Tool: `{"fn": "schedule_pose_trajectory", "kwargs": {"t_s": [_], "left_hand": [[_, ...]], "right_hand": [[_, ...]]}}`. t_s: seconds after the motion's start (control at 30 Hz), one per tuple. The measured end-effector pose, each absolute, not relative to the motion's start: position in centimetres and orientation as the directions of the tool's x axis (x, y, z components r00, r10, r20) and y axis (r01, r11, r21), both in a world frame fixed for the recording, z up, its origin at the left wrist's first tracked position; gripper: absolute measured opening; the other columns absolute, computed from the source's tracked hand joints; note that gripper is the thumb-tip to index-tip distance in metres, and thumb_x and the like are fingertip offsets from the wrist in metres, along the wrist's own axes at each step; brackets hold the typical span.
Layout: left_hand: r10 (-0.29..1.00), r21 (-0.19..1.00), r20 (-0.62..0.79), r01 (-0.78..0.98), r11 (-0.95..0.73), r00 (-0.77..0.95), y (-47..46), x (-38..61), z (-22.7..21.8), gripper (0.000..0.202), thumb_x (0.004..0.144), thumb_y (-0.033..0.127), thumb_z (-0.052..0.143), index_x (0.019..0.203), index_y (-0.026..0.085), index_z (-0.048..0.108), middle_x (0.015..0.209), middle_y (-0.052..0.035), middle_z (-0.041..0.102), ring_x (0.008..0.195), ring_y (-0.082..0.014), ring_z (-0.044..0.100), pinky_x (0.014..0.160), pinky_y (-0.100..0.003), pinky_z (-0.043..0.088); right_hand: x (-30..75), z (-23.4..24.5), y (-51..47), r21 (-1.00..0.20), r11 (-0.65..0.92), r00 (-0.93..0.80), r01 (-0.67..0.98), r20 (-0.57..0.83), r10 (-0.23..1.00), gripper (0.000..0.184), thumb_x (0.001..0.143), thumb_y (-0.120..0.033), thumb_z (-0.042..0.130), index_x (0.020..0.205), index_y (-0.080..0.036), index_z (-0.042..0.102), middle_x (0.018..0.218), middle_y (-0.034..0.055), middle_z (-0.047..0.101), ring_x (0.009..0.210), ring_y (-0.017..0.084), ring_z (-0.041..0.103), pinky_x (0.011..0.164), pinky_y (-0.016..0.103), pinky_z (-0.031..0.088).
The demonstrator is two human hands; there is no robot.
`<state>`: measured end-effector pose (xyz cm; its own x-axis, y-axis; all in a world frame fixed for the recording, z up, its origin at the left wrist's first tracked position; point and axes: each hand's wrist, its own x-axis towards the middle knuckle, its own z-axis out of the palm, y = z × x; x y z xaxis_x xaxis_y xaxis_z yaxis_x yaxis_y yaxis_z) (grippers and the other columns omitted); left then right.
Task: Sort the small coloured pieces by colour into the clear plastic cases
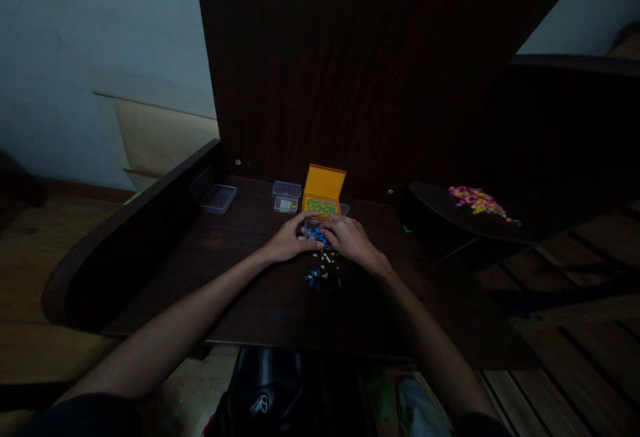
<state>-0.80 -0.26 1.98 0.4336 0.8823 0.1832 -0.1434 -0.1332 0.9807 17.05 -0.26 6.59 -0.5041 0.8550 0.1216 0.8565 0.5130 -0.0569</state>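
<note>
My left hand [291, 238] is wrapped round the left side of a small clear plastic box [306, 232], thumb along its near edge. Small blue pieces [316, 233] lie inside that box. Over its right side is my right hand [350, 236], with its bent fingers down among the blue pieces; whatever the fingertips pinch is hidden. Just behind both hands stands an orange box [326, 182] with its lid raised, holding many small green pieces [320, 206]. Loose blue and pale pieces [316, 278] are scattered on the dark wooden table [250, 290] nearer to me.
Left of the orange box is an opened clear case [287, 189] with a few small pale items. Another clear tray [220, 198] lies by the raised left side board [145, 224]. A pile of pink and yellow pieces [477, 201] rests on a dark curved ledge at right.
</note>
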Motion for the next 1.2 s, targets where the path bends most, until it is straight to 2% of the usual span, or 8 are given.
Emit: {"fn": "schedule_pose_trajectory", "kwargs": {"t_s": [0.2, 0.47, 0.63, 0.73, 0.83, 0.93, 1.07, 1.2], "left_hand": [[0.884, 0.981, 0.180, -0.140, -0.131, 0.432, -0.3, -0.8, 2.0, 0.071, 0.062, 0.018, 0.079, 0.125, 0.018, 0.046, 0.120, -0.0110, 0.058, 0.098, -0.0184, 0.061, 0.086, -0.038, 0.053], [0.889, 0.984, 0.175, -0.100, -0.146, 0.424, -0.3, -0.8, 2.0, 0.073, 0.062, 0.021, 0.080, 0.126, 0.016, 0.046, 0.120, -0.0121, 0.058, 0.091, -0.0163, 0.061, 0.084, -0.037, 0.053], [0.894, 0.985, 0.173, -0.093, -0.148, 0.414, -0.2, -0.8, 1.9, 0.074, 0.061, 0.020, 0.080, 0.127, 0.016, 0.046, 0.121, -0.0121, 0.057, 0.087, -0.0142, 0.060, 0.083, -0.037, 0.053], [0.891, 0.983, 0.179, -0.103, -0.150, 0.417, -0.2, -0.9, 1.9, 0.073, 0.062, 0.020, 0.080, 0.127, 0.017, 0.047, 0.120, -0.0124, 0.057, 0.087, -0.0141, 0.060, 0.084, -0.038, 0.053], [0.894, 0.983, 0.179, -0.112, -0.145, 0.411, -0.1, -0.9, 1.9, 0.073, 0.061, 0.020, 0.080, 0.126, 0.016, 0.047, 0.121, -0.0125, 0.057, 0.090, -0.0156, 0.060, 0.085, -0.038, 0.053], [0.899, 0.985, 0.167, -0.100, -0.137, 0.405, 0.0, -0.9, 1.9, 0.075, 0.061, 0.019, 0.080, 0.127, 0.015, 0.046, 0.119, -0.0126, 0.058, 0.089, -0.0152, 0.061, 0.085, -0.037, 0.053], [0.908, 0.987, 0.154, -0.106, -0.122, 0.390, 0.0, -1.0, 1.9, 0.074, 0.061, 0.018, 0.080, 0.127, 0.015, 0.046, 0.119, -0.0127, 0.058, 0.087, -0.0150, 0.063, 0.085, -0.037, 0.053], [0.905, 0.988, 0.144, -0.107, -0.110, 0.399, 0.0, -1.0, 1.9, 0.074, 0.062, 0.019, 0.080, 0.127, 0.016, 0.046, 0.116, -0.0116, 0.060, 0.087, -0.0147, 0.063, 0.086, -0.037, 0.053]], "right_hand": [[17.4, 6.9, -0.3, -0.081, 0.496, -0.484, 0.864, 0.135, 0.865, 0.031, 0.091, -0.024, 0.044, 0.110, -0.025, 0.068, 0.105, 0.0057, 0.069, 0.092, 0.020, 0.062, 0.079, 0.028, 0.046], [17.9, 6.8, -0.5, -0.140, 0.525, -0.509, 0.839, 0.135, 0.850, 0.031, 0.088, -0.019, 0.045, 0.106, -0.025, 0.070, 0.108, 0.0035, 0.069, 0.095, 0.020, 0.062, 0.082, 0.030, 0.047], [18.4, 7.1, -0.7, -0.210, 0.528, -0.497, 0.823, 0.184, 0.848, 0.030, 0.086, -0.017, 0.045, 0.100, -0.021, 0.071, 0.101, 0.0057, 0.070, 0.093, 0.020, 0.062, 0.080, 0.029, 0.045], [19.0, 7.3, -1.0, -0.260, 0.546, -0.488, 0.796, 0.255, 0.834, 0.028, 0.084, -0.014, 0.047, 0.098, -0.019, 0.071, 0.095, 0.0064, 0.069, 0.085, 0.018, 0.061, 0.074, 0.026, 0.044], [19.4, 7.3, -1.7, -0.315, 0.614, -0.532, 0.724, 0.311, 0.787, 0.022, 0.082, -0.015, 0.052, 0.093, -0.017, 0.071, 0.078, 0.0037, 0.066, 0.067, 0.013, 0.056, 0.063, 0.023, 0.039], [19.4, 7.2, -2.7, -0.357, 0.680, -0.642, 0.640, 0.237, 0.729, 0.016, 0.082, -0.018, 0.056, 0.090, -0.016, 0.070, 0.062, -0.0011, 0.058, 0.054, 0.009, 0.047, 0.057, 0.021, 0.034], [18.9, 6.6, -4.0, -0.355, 0.719, -0.766, 0.598, 0.012, 0.643, 0.014, 0.083, -0.023, 0.058, 0.090, -0.018, 0.069, 0.069, -0.0009, 0.062, 0.058, 0.009, 0.050, 0.057, 0.020, 0.031], [18.5, 5.9, -4.5, -0.298, 0.683, -0.733, 0.666, -0.091, 0.674, 0.014, 0.084, -0.026, 0.058, 0.092, -0.020, 0.069, 0.073, -0.0005, 0.065, 0.062, 0.010, 0.053, 0.057, 0.021, 0.030]]}}
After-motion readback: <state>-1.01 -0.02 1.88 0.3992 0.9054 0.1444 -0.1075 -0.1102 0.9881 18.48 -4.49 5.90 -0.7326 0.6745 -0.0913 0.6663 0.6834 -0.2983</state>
